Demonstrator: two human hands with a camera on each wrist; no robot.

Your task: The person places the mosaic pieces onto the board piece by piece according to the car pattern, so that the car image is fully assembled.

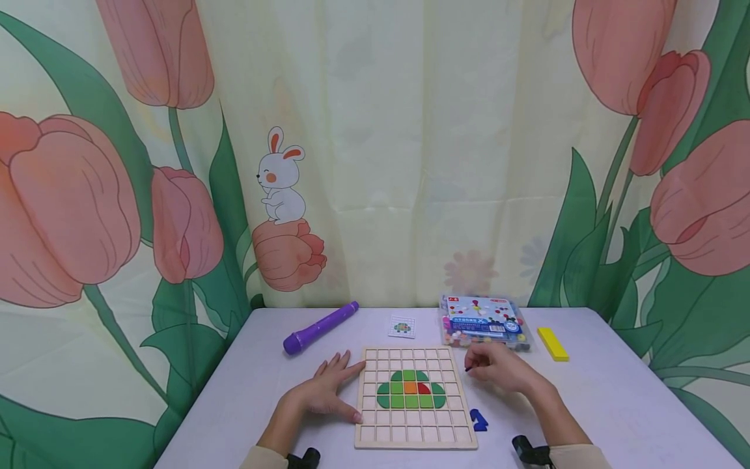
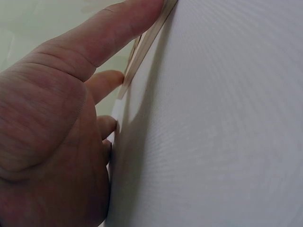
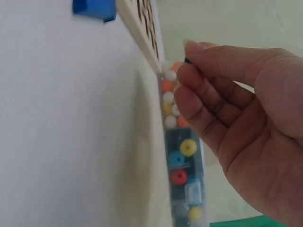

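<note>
A wooden grid board [image 1: 416, 445] lies on the white table, with green tiles [image 1: 404, 401], an orange tile [image 1: 410, 387] and a red tile [image 1: 423, 389] set in its middle cells. My left hand [image 1: 319, 394] is spread along the board's left side, its thumb and a fingertip touching the edge. To the right of the board, my right hand [image 1: 505, 371] pinches a small dark blue piece [image 3: 187, 60] between thumb and forefinger; the fingers hide most of it. Loose blue pieces [image 1: 478, 421] lie beside the board's lower right edge.
Behind the board lies a small picture card [image 1: 402, 327] with a similar coloured pattern. A clear box of colourful beads [image 1: 485, 322] stands at the back right, with a yellow block [image 1: 553, 344] beside it. At the back left rests a purple microphone-shaped object [image 1: 320, 327].
</note>
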